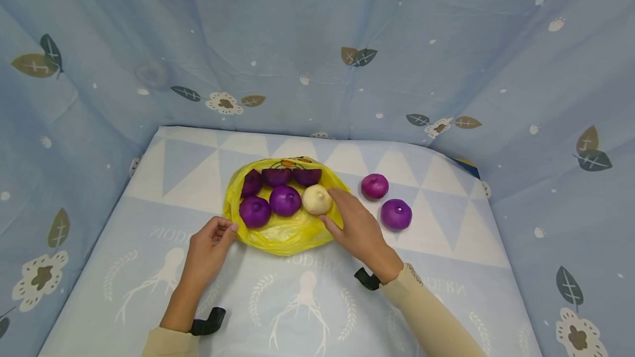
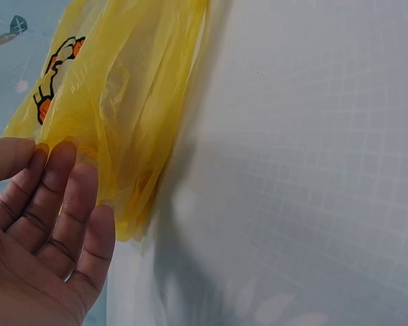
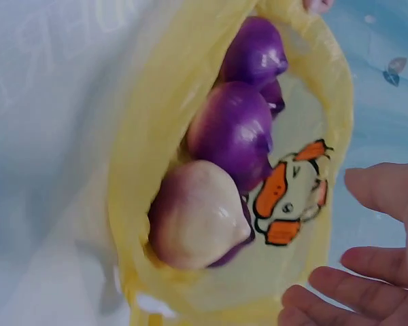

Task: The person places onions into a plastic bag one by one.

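A yellow plastic bag (image 1: 285,242) lies with its mouth spread wide. Inside it sit a pale onion (image 1: 316,200), two round purple onions (image 1: 285,201) and several darker purple ones (image 1: 276,177) along the far side, only partly showing. My left hand (image 1: 207,249) pinches the bag's left rim between thumb and fingers, as the left wrist view also shows. At the bag's right side, my right hand (image 1: 361,227) has its thumb and fingers spread beside the pale onion. In the right wrist view those fingers (image 3: 367,288) are apart from the onions.
Two more purple onions, a reddish one (image 1: 374,187) and a rounder one (image 1: 396,214), rest on the patterned tablecloth (image 1: 307,313) right of the bag. Blue printed curtains (image 1: 297,43) hang at the back and both sides. A dark blue and yellow item (image 1: 466,167) shows at the far right corner.
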Demonstrator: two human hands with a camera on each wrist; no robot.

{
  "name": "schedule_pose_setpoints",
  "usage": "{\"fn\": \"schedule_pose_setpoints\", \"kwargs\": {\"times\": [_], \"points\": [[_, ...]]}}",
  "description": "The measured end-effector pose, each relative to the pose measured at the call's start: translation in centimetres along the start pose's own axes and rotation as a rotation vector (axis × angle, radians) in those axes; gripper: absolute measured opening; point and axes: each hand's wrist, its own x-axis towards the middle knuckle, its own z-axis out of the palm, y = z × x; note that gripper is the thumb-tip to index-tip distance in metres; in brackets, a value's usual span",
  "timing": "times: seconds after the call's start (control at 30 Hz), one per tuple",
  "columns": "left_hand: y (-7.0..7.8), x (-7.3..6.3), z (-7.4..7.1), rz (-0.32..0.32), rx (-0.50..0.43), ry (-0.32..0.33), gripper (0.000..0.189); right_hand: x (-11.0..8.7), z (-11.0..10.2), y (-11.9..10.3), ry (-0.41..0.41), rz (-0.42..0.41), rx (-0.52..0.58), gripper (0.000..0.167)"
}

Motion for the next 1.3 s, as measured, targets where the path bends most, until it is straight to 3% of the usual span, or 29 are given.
{"fn": "schedule_pose_setpoints", "kwargs": {"times": [0.17,0.47,0.57,0.73,1.13,1.3], "points": [[0.1,0.0,-0.1,0.002,-0.004,-0.001,0.026,-1.2,-1.6,0.9,0.095,0.0,-0.011,0.066],[0.3,0.1,-0.1,0.0,0.006,-0.002,0.027,-3.1,-4.0,3.4,0.129,0.188,-0.009,0.086],[0.3,0.0,-0.2,-0.01,0.017,-0.001,0.028,-3.6,-4.3,4.3,0.15,0.205,-0.008,0.09],[0.2,-0.2,-0.1,-0.022,0.019,0.004,0.028,-4.3,-4.4,5.2,0.135,0.252,-0.002,0.098],[0.3,0.0,0.3,-0.001,-0.004,0.003,0.026,-6.2,-3.9,8.4,0.066,0.465,0.011,0.13],[0.4,0.1,0.4,0.007,-0.005,0.0,0.025,-6.9,-3.5,9.6,0.069,0.533,0.026,0.135]]}}
